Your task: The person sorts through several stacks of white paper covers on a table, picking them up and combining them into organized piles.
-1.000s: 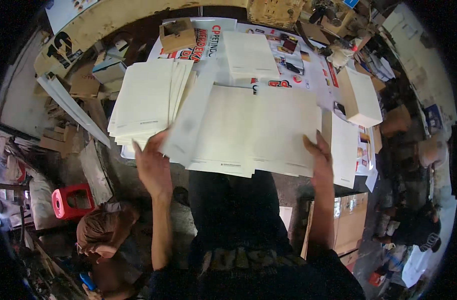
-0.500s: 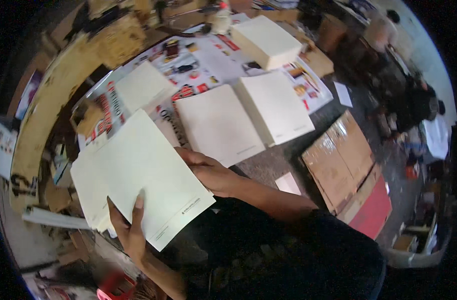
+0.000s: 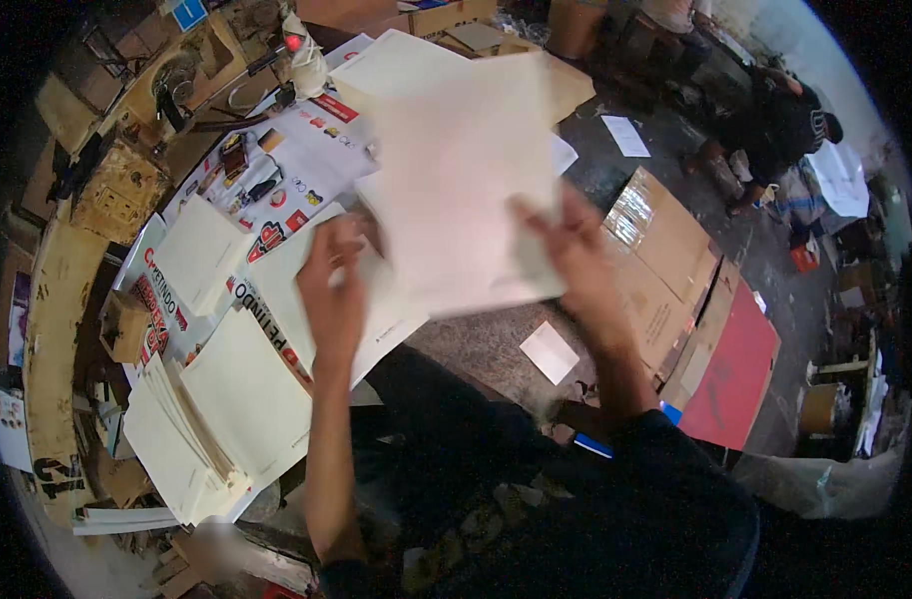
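Note:
A sheaf of cream paper sheets (image 3: 466, 190), blurred by motion, is raised over the table in front of me. My right hand (image 3: 576, 250) grips its right edge, thumb on the front face. Beside its left edge is my left hand (image 3: 334, 285), fingers loosely bent and apart; whether they touch the paper is unclear. Below it, partly hidden, lies a cream stack (image 3: 306, 270). Farther back sits another pale stack (image 3: 401, 65). At the lower left are a cream stack (image 3: 251, 394) and a fanned pile of folded sheets (image 3: 171, 439).
A printed poster (image 3: 276, 165) covers part of the table, with a smaller cream stack (image 3: 201, 255) on it. A wrapped bottle (image 3: 308, 70) stands at the back. To the right lie flattened cardboard (image 3: 660, 260), a red board (image 3: 730, 364) and a loose slip (image 3: 550, 352). Another person (image 3: 775, 125) bends at the far right.
The sheaf at the lower left is out of my hands. Both hands have moved up and right, and my right hand now holds a cream sheaf raised above the middle stacks.

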A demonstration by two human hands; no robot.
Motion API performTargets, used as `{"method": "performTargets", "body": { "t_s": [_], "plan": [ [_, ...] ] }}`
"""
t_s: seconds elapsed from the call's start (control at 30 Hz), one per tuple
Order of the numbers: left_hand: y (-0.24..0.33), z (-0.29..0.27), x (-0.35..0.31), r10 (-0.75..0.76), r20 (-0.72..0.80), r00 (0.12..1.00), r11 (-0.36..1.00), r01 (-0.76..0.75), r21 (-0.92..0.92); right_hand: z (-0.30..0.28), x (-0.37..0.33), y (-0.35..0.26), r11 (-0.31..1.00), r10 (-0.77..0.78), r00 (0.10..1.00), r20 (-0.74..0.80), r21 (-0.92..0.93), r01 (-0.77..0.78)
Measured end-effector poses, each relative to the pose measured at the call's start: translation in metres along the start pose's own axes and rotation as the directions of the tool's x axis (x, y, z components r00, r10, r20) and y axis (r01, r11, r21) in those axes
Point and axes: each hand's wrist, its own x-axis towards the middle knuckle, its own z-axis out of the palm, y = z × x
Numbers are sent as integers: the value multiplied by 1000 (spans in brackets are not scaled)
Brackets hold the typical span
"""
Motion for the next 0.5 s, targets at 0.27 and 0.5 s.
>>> {"method": "performTargets", "body": {
  "t_s": [0.27,0.5],
  "plan": [
    [4,131,16,239,347,907,708,-408,576,-128,33,-1,983,-130,967,-219,102,155],
    [3,83,17,85,242,966,985,-118,123,-137,60,35,994,82,982,-169,89,-68]
  ]
}}
